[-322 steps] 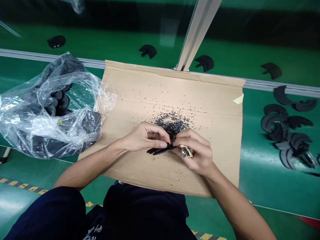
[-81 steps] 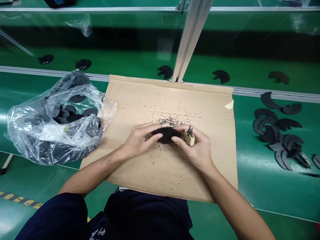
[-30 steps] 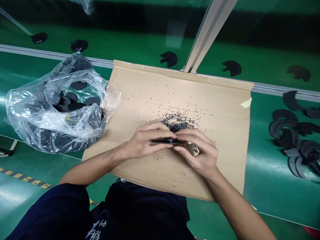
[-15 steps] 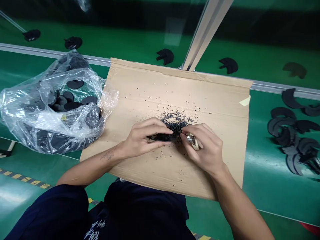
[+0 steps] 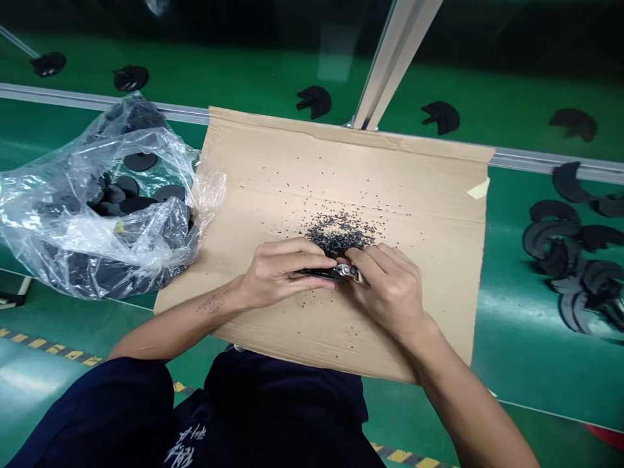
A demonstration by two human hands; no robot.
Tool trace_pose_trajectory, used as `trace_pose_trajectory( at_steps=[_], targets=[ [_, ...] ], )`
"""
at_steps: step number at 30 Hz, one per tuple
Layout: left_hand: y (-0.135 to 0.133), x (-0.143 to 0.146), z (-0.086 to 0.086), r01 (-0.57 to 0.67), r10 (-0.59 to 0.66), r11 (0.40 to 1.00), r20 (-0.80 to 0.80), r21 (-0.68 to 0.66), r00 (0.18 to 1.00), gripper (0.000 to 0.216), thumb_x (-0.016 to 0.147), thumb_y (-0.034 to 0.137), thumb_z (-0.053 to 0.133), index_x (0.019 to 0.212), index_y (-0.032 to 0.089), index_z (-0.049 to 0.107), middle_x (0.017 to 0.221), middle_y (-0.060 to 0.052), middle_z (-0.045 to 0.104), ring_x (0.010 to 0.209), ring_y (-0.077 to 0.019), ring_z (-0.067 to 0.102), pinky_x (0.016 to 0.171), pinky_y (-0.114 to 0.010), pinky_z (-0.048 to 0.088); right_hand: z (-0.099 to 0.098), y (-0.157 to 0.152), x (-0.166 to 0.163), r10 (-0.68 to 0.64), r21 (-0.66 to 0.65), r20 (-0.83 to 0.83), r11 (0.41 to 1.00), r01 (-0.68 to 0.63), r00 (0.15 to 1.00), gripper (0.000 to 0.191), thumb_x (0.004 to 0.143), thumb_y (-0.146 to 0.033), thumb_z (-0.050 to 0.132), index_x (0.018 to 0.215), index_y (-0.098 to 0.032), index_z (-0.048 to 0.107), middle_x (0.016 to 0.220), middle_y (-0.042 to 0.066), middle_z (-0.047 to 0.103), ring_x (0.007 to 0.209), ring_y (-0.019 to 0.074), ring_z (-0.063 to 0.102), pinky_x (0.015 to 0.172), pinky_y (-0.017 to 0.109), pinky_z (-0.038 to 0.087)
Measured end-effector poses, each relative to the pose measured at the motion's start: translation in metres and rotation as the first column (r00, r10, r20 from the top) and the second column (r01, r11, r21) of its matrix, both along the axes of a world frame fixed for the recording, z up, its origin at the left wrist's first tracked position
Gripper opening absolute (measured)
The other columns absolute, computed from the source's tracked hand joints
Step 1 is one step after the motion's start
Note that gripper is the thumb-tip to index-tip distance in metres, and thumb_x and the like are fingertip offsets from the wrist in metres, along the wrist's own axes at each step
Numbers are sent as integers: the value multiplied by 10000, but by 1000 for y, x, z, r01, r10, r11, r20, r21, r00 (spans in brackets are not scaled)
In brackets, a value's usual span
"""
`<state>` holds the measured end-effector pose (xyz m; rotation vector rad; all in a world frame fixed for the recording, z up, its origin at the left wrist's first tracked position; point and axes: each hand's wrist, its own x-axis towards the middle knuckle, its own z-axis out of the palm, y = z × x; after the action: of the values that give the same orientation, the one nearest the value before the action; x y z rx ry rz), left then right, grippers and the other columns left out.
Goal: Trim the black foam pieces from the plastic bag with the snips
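Observation:
My left hand (image 5: 270,273) pinches a thin black plastic part (image 5: 318,273) between thumb and fingers, its flat side roughly level. My right hand (image 5: 392,286) is closed around a small pair of nippers (image 5: 347,270) with a shiny metal head and pale handles. The metal head touches the right end of the black part; the jaws themselves are too small to make out. Just beyond both hands, a pile of tiny black bits (image 5: 336,234) lies scattered over the cardboard sheet (image 5: 253,143).
A clear plastic bag (image 5: 43,221) with black discs (image 5: 140,161) stands left of the cardboard. Curved black parts (image 5: 553,237) are heaped at the right on the green tabletop (image 5: 511,344). A metal post (image 5: 397,65) rises behind, near a glass panel.
My right hand has moved left, bringing the nippers against the end of the black part. My left hand stays nearly in place. The whole view has shifted slightly.

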<state>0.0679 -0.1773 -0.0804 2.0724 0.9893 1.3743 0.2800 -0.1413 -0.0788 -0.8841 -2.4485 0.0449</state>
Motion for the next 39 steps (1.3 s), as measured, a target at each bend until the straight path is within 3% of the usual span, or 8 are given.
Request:
trace_pose_trajectory(
  at_steps=[6,11,17,23,26,28,32,39],
  targets=[
    [0,0,-3,-2,2,1000,7,8,1000,252,844,257,794,1079,180,741,901,-48,753,807,-115,710,698,-229,607,-4,0,1,65,-240,-118,966,-92,991,219,945,-117,513,796,-163,666,673,41,684,595,146,582,573,286,432],
    [3,0,-1,-48,48,999,13,18,999,230,843,302,797,1042,199,744,876,-25,758,820,-123,703,736,-265,587,10,3,2,-52,-586,-316,796,-152,947,101,907,-207,618,974,-209,694,897,35,763,754,165,695,693,297,547],
    [3,-1,-2,-113,110,992,59,51,992,224,840,279,803,1039,202,738,875,-15,758,805,-114,697,730,-253,563,15,1,2,61,-605,-412,728,-323,909,162,882,-197,651,1039,-206,691,953,48,750,817,167,695,745,307,553],
    [6,-6,-4,-48,77,990,-224,132,972,283,928,256,701,1197,183,654,985,-45,735,877,-131,703,759,-245,595,5,-1,0,114,-178,-192,973,-149,975,87,911,-117,584,904,-170,653,713,27,655,639,153,548,587,306,395],
    [5,-6,-4,-47,136,984,-546,175,827,225,975,149,578,1187,169,652,983,-63,725,880,-165,693,779,-294,589,5,-3,-2,116,90,-53,990,-111,992,171,881,-23,555,872,-171,639,636,5,604,593,146,477,565,322,312],
    [3,-5,-5,-57,135,988,-623,142,770,251,956,78,542,1170,149,650,985,-76,726,875,-178,690,782,-309,588,7,-3,-1,179,20,-99,984,-177,979,167,887,-28,557,909,-179,625,660,-1,611,606,142,494,577,316,342],
    [3,-6,-7,-60,37,997,-434,-38,900,310,898,31,535,1162,152,644,1030,-69,740,910,-161,707,806,-291,603,12,2,10,96,-301,-314,933,-195,945,191,903,-156,594,1086,-207,575,894,29,688,739,159,607,654,311,459],
    [0,-5,-5,2,-6,974,-18,-226,1000,222,870,67,656,1072,151,699,996,-61,781,916,-131,750,833,-229,606,-1,7,12,4,-182,9,983,-2,1000,213,805,-82,558,989,-178,606,847,62,677,765,214,545,662,343,364]
  ],
)
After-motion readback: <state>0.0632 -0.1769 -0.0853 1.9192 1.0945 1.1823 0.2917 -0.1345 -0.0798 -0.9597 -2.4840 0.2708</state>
